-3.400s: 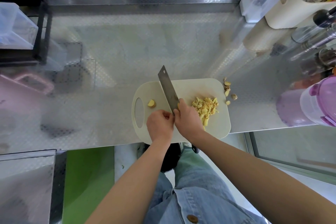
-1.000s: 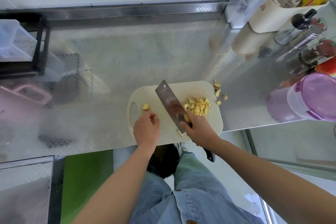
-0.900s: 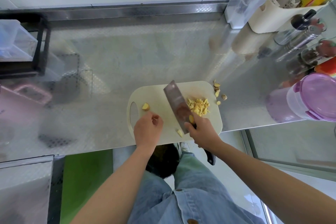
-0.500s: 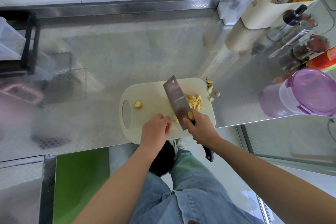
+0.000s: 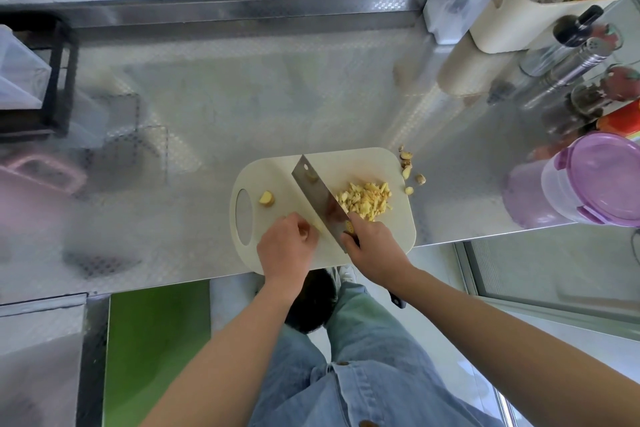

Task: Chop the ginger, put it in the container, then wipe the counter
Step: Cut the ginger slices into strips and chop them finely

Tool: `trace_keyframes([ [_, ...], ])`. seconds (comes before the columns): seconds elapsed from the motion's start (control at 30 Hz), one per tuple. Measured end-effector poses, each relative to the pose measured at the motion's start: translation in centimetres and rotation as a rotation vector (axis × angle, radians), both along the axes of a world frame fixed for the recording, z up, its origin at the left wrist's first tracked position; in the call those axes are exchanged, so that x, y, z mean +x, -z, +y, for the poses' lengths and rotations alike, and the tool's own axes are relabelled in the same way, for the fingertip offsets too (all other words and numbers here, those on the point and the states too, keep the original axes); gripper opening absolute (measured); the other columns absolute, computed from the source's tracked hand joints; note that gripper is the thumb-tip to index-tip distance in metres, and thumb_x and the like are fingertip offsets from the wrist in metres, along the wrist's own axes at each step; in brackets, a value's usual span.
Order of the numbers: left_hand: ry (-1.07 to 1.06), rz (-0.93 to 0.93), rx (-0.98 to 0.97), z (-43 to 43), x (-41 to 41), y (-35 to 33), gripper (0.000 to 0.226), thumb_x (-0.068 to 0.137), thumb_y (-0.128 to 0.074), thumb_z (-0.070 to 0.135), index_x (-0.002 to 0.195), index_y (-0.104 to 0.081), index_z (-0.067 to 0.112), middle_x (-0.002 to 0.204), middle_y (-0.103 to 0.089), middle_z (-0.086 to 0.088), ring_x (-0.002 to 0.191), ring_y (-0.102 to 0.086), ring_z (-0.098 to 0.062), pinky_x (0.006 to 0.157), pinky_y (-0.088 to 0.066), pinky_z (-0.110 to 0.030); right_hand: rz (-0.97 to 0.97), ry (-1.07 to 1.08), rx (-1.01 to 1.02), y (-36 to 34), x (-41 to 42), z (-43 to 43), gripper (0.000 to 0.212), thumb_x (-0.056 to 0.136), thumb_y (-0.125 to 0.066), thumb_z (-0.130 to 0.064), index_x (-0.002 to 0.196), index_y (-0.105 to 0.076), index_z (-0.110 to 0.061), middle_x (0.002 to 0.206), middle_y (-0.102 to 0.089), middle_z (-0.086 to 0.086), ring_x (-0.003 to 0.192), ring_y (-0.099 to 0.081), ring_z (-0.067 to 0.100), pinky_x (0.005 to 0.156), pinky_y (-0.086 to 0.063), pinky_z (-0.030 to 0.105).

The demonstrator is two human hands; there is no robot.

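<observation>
Hugging counter (image 5: 242, 87) front edge: cutting board (image 5: 277, 172)

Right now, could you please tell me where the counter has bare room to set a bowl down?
The widest bare patch is the steel counter between the cutting board, the back rail and the black rack. The right side is crowded: ginger scraps by the board's corner, then bottles and the purple-lidded container.

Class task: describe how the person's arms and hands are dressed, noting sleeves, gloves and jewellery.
The left hand and right hand wear no gloves, rings or watch. Both forearms are bare, with no sleeves showing. The denim shirt below is light blue.
</observation>
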State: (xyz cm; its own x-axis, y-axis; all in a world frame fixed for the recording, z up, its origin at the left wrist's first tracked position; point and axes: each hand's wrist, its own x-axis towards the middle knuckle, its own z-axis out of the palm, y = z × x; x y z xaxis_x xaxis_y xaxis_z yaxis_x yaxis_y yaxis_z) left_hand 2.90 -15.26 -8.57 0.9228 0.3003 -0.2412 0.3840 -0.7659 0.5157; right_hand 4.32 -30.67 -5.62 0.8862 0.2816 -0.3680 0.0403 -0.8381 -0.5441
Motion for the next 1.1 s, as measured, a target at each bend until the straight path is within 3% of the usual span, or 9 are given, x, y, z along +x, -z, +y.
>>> trace_keyframes([
  [0.1,-0.1,0.027,-0.079,-0.3,0.0,-0.2,0.011,0.083,-0.064,0.032,0.084,-0.067,0.021,0.082,-0.069,0.005,0.078,-0.062,-0.021,0.063,-0.044,-0.029,-0.024,-0.004,0.02,0.0,0.0,0.5,0.003,0.096,-0.045,-0.017,0.096,-0.045,-0.014,0.053,-0.037,-0.003,0.048,-0.035,0.014,0.051,-0.029,0.033],
  [0.27,-0.211,0.11,-0.144,-0.7,0.7,-0.3,0.009,0.084,-0.063,0.029,0.084,-0.07,0.023,0.084,-0.07,0.005,0.083,-0.063,-0.02,0.066,-0.045,-0.029,-0.028,-0.074,-0.054,-0.1,0.3,1.0,0.013,0.097,-0.044,-0.02,0.104,-0.048,-0.01,0.064,-0.045,0.003,0.061,-0.043,0.027,0.058,-0.041,0.039],
  [0.4,-0.223,0.117,-0.153,-0.8,0.9,-0.3,0.01,0.083,-0.063,0.029,0.083,-0.072,0.024,0.083,-0.071,0.005,0.083,-0.064,-0.021,0.068,-0.047,-0.03,-0.01,-0.102,-0.09,-0.3,0.3,1.0,0.017,0.097,-0.042,-0.021,0.11,-0.046,-0.011,0.069,-0.047,0.005,0.064,-0.044,0.027,0.057,-0.039,0.035],
  [0.83,-0.206,0.17,-0.147,-0.6,1.4,-0.7,0.008,0.083,-0.064,0.029,0.08,-0.071,0.027,0.086,-0.071,0.004,0.086,-0.064,-0.022,0.067,-0.044,-0.028,0.017,-0.202,-0.219,-0.6,0.3,1.8,0.005,0.098,-0.035,-0.017,0.094,-0.034,-0.014,0.068,-0.04,0.002,0.066,-0.048,0.029,0.058,-0.036,0.033],
  [1.1,-0.19,0.188,-0.151,-0.3,1.8,-0.8,0.006,0.082,-0.064,0.028,0.079,-0.07,0.028,0.087,-0.07,0.004,0.087,-0.064,-0.023,0.065,-0.044,-0.028,0.049,-0.182,-0.269,-0.8,0.6,2.9,0.011,0.094,-0.037,-0.006,0.091,-0.03,-0.014,0.066,-0.038,0.002,0.062,-0.044,0.028,0.058,-0.036,0.033],
])
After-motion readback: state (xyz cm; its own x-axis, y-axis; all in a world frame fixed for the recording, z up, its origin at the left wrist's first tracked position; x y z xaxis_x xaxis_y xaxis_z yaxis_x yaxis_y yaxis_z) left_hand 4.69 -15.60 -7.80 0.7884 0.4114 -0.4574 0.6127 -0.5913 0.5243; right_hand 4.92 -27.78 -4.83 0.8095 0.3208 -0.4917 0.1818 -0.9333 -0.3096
